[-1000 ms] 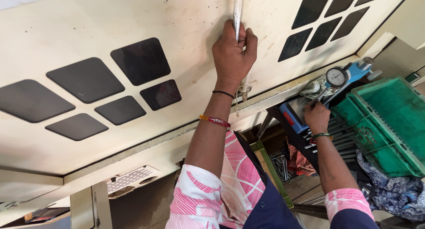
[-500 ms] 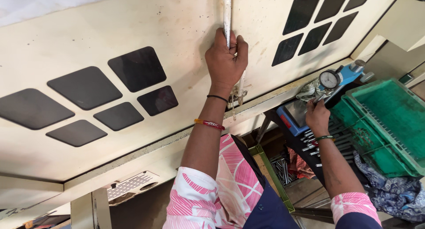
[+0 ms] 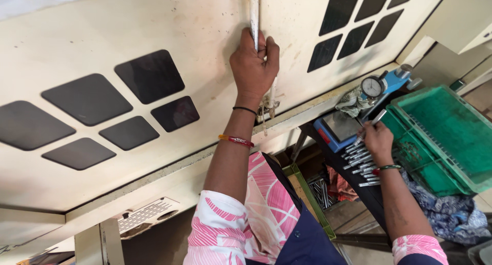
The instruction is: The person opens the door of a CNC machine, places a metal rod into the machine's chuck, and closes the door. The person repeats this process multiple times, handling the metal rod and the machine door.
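At the top centre of the frame, the left hand (image 3: 253,65) closes its grip around a slim white metal lever (image 3: 252,11) that rises against a cream-painted, scuffed machine panel (image 3: 154,29) set with dark, glossy diamond-shaped panes (image 3: 148,76). At the right, the right hand (image 3: 375,137) pinches a thin, shiny steel pin (image 3: 370,125) between its fingertips, just above a row of similar pins (image 3: 361,162) lying on the dark surface (image 3: 371,196). Beside it stands a blue gauge stand with a round dial (image 3: 371,87) and a flat grey plate. A green ribbed plastic crate (image 3: 446,137) sits at the far right.
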